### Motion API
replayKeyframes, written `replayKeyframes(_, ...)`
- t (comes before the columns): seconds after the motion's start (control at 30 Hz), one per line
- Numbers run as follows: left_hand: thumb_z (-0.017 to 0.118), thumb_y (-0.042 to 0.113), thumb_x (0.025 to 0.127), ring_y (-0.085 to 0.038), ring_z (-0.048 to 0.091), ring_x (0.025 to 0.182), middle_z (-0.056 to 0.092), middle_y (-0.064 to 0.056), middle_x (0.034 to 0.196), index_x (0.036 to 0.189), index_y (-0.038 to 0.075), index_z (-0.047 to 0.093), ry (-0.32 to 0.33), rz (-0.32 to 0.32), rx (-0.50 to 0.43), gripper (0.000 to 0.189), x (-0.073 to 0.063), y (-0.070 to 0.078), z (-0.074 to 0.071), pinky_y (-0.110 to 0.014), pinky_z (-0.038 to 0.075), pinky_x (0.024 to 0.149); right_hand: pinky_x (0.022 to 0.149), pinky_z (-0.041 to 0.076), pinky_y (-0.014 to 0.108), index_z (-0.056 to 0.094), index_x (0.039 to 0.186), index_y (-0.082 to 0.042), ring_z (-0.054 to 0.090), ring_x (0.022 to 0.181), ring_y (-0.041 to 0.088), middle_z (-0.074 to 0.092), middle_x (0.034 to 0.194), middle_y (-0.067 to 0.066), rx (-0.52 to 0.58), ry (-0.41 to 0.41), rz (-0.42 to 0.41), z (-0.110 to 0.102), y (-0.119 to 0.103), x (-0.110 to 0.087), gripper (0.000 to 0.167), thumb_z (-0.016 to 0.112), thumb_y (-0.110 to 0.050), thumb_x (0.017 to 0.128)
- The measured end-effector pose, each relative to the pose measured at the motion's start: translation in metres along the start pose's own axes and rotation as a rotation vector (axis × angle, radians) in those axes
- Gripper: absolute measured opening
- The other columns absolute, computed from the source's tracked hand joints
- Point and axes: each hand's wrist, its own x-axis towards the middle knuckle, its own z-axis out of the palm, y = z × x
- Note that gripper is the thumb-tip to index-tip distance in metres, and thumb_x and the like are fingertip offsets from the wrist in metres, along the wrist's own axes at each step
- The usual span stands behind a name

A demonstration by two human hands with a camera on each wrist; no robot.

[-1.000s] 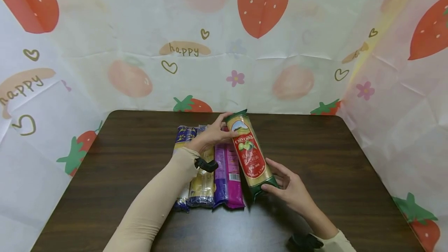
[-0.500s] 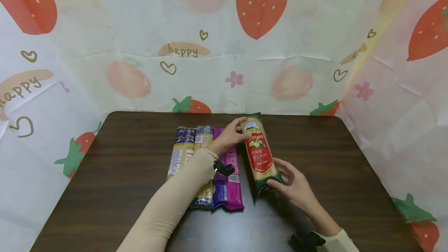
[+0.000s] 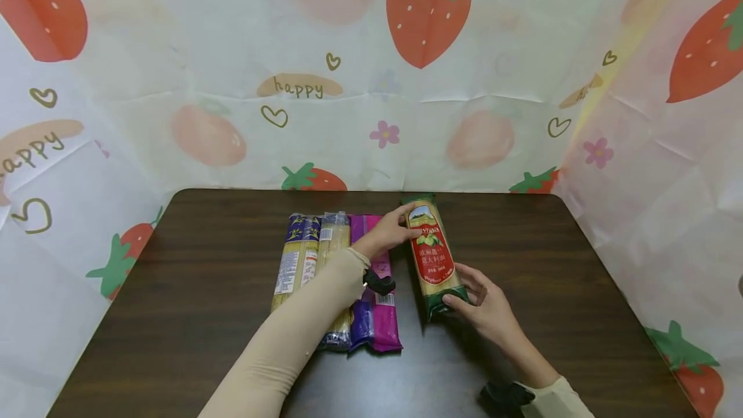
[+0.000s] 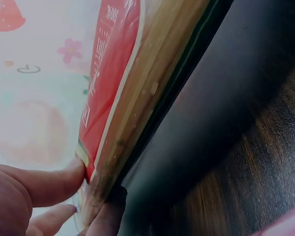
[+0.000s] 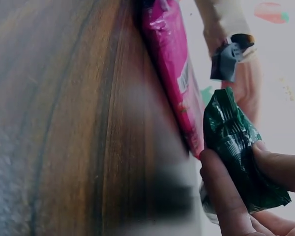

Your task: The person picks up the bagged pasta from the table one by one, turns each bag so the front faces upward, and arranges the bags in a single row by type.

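Both hands hold a spaghetti pack (image 3: 432, 257) with a red label and green ends, tilted slightly, its printed front facing up. At its far end my left hand (image 3: 386, 234) pinches the edge between thumb and fingers. My right hand (image 3: 487, 308) grips the near right corner; in the right wrist view, thumb and fingers lie on either side of the crinkled green end (image 5: 231, 142). A dark gap shows under the pack's side (image 4: 142, 98) in the left wrist view, between it and the table.
Left of the held pack, a pink and purple pack (image 3: 386, 324), a clear-and-gold pasta pack (image 3: 334, 231) and a blue-topped pasta pack (image 3: 298, 257) lie side by side, partly covered by the left arm. A strawberry-print cloth (image 3: 313, 140) stands behind the dark wooden table (image 3: 220, 263).
Both hands have moved the red-labelled spaghetti pack to the right, away from the pink pack, and lower toward the table. In the last half second it has shifted only slightly.
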Motion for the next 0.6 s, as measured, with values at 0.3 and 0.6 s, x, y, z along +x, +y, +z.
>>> replayKeyframes(0.3,0.068,0.004,0.105,-0.039,0.055,0.139,0.046,-0.027,0.162,0.169,0.011,0.036,-0.005,-0.02,0.058,0.072,0.009,-0.001,0.009,-0.049,0.049,0.114,0.081,0.06,0.022,0.047,0.158,0.002,0.064,0.13,0.046,0.059,0.148,0.032,-0.007,0.033,0.048,-0.004,-0.002,0.007,0.068,0.079,-0.006,0.099)
replayKeyframes(0.6,0.063,-0.002,0.106,-0.04,0.045,0.15,0.036,-0.025,0.169,0.171,0.009,0.029,-0.059,-0.021,0.114,0.074,0.016,0.0,0.015,-0.049,0.041,0.122,0.077,0.066,0.033,0.048,0.158,0.003,0.068,0.125,0.039,0.059,0.147,0.033,0.063,0.108,0.123,-0.005,-0.004,0.015,0.066,0.077,-0.002,0.099)
